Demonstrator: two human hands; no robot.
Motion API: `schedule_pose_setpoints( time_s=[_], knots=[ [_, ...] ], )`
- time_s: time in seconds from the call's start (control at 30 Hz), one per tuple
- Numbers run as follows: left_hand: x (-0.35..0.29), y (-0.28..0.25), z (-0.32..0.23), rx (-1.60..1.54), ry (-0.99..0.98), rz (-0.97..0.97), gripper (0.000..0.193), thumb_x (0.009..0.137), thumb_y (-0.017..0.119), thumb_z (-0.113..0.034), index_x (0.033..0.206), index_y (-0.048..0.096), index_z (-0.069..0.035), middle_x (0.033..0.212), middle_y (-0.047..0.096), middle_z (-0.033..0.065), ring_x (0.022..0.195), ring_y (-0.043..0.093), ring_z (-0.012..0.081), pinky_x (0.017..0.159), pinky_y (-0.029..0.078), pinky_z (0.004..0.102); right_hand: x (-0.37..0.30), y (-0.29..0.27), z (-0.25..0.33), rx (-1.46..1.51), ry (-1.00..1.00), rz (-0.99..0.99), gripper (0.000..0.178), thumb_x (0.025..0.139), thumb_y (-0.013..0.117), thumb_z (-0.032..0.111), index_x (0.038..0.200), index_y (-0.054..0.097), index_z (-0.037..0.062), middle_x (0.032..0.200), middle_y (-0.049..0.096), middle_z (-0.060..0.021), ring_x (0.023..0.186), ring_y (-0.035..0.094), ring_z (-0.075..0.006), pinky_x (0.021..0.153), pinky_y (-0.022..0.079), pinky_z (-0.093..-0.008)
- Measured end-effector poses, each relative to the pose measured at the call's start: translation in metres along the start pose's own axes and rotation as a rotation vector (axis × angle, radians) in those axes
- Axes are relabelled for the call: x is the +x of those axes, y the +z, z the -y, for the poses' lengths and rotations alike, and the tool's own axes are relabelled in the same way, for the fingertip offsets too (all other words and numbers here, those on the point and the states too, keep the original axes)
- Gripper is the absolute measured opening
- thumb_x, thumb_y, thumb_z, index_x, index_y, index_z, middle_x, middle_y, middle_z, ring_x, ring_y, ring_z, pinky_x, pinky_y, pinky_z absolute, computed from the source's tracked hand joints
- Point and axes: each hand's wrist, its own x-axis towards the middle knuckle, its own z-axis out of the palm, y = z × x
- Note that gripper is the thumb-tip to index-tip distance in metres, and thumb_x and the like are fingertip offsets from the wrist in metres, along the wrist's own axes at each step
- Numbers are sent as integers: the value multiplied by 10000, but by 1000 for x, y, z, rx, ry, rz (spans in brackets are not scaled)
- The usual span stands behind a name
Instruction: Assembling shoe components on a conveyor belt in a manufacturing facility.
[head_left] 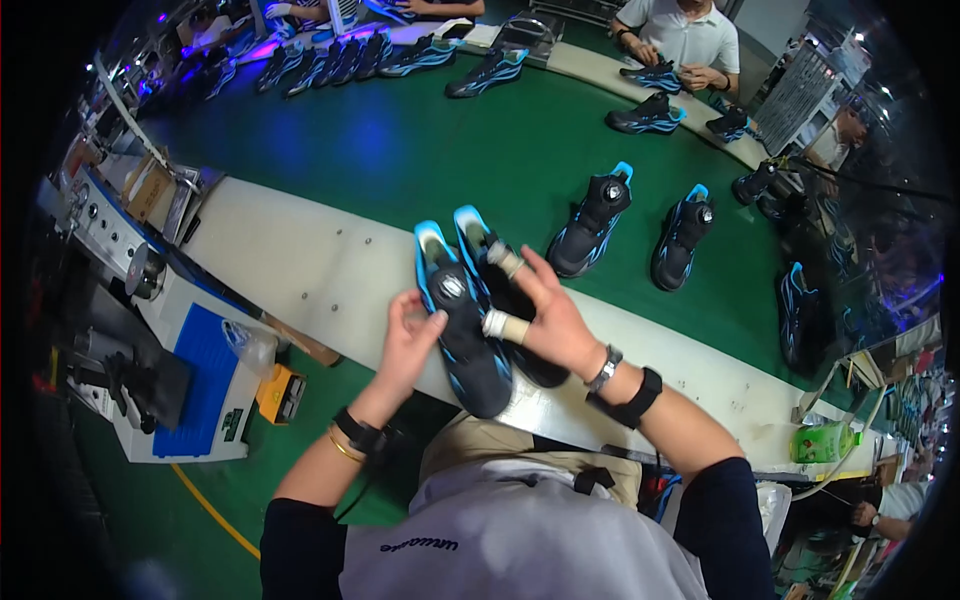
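Observation:
A pair of black sports shoes with blue trim lies side by side on the pale bench edge in front of me, heels pointing away. My left hand (408,342) is at the outer side of the left shoe (470,355), fingers curled and thumb against its upper beside a round dial on the tongue. Over the right shoe (518,300) my right hand (555,318) is spread, its thumb and a finger apart across the upper. Pale wraps cover those two fingertips. The hand hides much of that shoe.
Two more shoes, a nearer one (592,225) and another (684,238), stand on the green conveyor belt (370,185). Several line the far side, where a person (682,45) handles one. A white machine with a blue mat (195,375) is at left; a green packet (822,443) lies at right.

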Motion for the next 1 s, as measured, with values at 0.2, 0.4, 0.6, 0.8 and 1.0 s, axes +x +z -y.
schedule_pose_setpoints(
  time_s=[0.2, 0.4, 0.6, 0.8, 1.0],
  knots=[
    [-15, -39, 21, 479, 168, 57, 970, 860, 708, -123, 1531, 10, -49, 1468, 329, 181, 1308, 417, 286, 1067, 364, 407, -25, 24, -44, 53, 67, 198, 957, 738, 803, 284, 1487, 256, 50, 1414, 387, -265, 1263, 423, -436, 1072, 370, -451],
    [2, -20, 7, 835, 171, 15, 1085, 791, 751, -146, 1514, -44, 0, 1453, 288, 267, 1333, 306, 430, 1127, 219, 493, -24, 39, -28, -173, 96, 135, 1165, 632, 867, 348, 1497, 160, 17, 1426, 297, -338, 1220, 365, -505, 1059, 344, -526],
    [117, -14, 16, 686, 245, 134, 1002, 758, 745, -105, 1532, 111, -42, 1356, 424, 238, 1267, 407, 395, 1086, 317, 462, 36, 12, -51, -129, 127, 69, 1176, 625, 873, 352, 1506, 155, 49, 1410, 307, -369, 1224, 346, -547, 1040, 346, -533],
    [247, 54, 28, 894, 155, 196, 1083, 719, 812, -331, 1546, 133, -161, 1509, 211, 292, 1392, 287, 398, 1101, 305, 483, 111, 7, -143, -235, 195, 12, 933, 763, 763, 231, 1510, 207, 162, 1396, 234, -470, 1220, 371, -628, 1050, 381, -537],
    [266, 102, 34, 1388, -22, 94, 1230, 593, 763, -723, 1540, 128, -262, 1515, -99, 372, 1395, 47, 582, 1024, 178, 741, 74, -57, -116, 108, -29, 179, 603, 846, 669, 135, 1396, 432, 67, 1318, 507, -190, 1167, 535, -371, 989, 464, -415]
  ],
)
